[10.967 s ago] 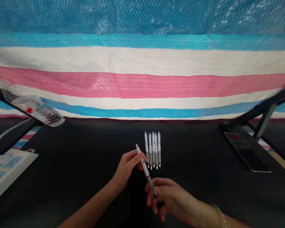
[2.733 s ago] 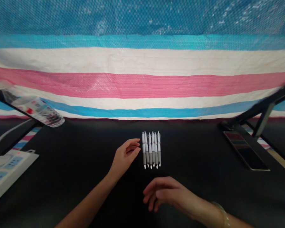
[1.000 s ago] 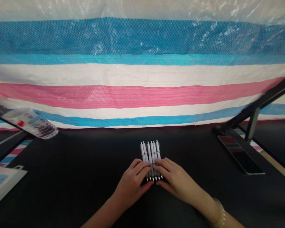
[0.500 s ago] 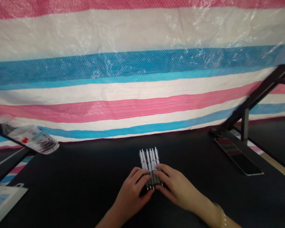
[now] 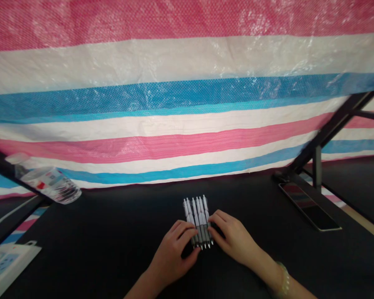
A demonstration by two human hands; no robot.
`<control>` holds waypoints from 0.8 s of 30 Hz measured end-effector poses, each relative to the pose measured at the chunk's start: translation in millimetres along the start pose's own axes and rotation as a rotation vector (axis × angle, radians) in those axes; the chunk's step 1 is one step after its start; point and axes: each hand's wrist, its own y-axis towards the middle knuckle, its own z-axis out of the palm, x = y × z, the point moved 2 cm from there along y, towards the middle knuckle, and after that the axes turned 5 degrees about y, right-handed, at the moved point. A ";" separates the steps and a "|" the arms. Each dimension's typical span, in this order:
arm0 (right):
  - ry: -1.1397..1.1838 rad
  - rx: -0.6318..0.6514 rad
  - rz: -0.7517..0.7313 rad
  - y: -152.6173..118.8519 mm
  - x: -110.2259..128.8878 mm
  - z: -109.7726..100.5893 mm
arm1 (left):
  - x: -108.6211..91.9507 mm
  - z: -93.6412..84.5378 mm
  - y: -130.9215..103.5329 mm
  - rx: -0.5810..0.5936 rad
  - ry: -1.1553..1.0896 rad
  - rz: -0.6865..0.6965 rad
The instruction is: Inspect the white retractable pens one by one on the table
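Several white pens (image 5: 201,219) with dark grey grips lie side by side on the black tabletop (image 5: 112,241), clicker ends pointing away from me. Clear wrap seems to show around their upper parts. My left hand (image 5: 177,248) is curled at the row's left side, fingertips over the grips and thumb by the tips, gripping the near ends. At the right edge of the row, my right hand (image 5: 235,238) touches the outermost pen with its fingertips; its fingers are loosely bent and apart, not wrapped around anything. A beaded bracelet (image 5: 284,279) circles the right wrist.
A phone (image 5: 310,206) lies at the right beside a black slanted frame bar (image 5: 330,128). At the left, a clear plastic bottle (image 5: 54,182) leans by another bar, with a white power strip (image 5: 14,265) nearer me. Striped sheeting (image 5: 174,145) hangs behind the table.
My right hand has drawn back from over the pens to their right edge, uncovering more grips and tips. The left hand stays at the row. The view has shifted slightly.
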 end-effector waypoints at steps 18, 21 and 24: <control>-0.072 -0.086 0.067 10.0 -22.9 -2.7 | 5.4 -2.8 0.5 -0.011 0.038 0.045; -0.058 -0.117 0.082 13.6 -27.0 2.1 | 5.9 -5.3 -0.6 -0.038 0.064 0.041; -0.043 -0.167 0.128 17.7 -34.5 7.7 | 6.9 -6.5 -1.3 -0.053 0.087 0.048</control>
